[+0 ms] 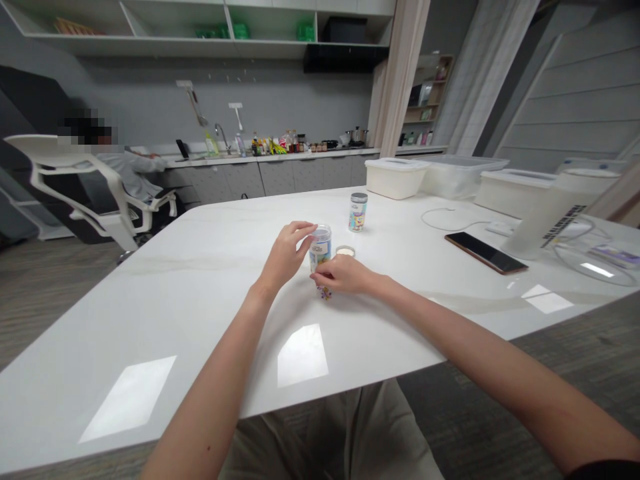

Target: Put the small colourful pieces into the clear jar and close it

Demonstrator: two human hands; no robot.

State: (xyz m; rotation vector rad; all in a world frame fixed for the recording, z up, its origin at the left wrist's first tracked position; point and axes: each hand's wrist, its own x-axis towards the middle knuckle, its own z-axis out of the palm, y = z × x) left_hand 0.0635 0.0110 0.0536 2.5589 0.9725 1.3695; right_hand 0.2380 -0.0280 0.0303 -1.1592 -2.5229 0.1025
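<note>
Seated person at white table [165, 293]: right hand [345, 275] grasps base of small clear jar [321, 252] near table's middle; left hand [286, 255] has fingertips around its lid. Loose cap [345, 251] just beside; second jar [357, 211] behind. Best practice, judged: brace base firmly, turn lid level.

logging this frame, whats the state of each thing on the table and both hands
near jar: upright, held by both hands
left hand: fingers on the jar's lid
right hand: wrapped round the jar's base
far jar: upright, lid on, untouched
small lid: lying flat beside the near jar
phone: flat, screen dark
</note>
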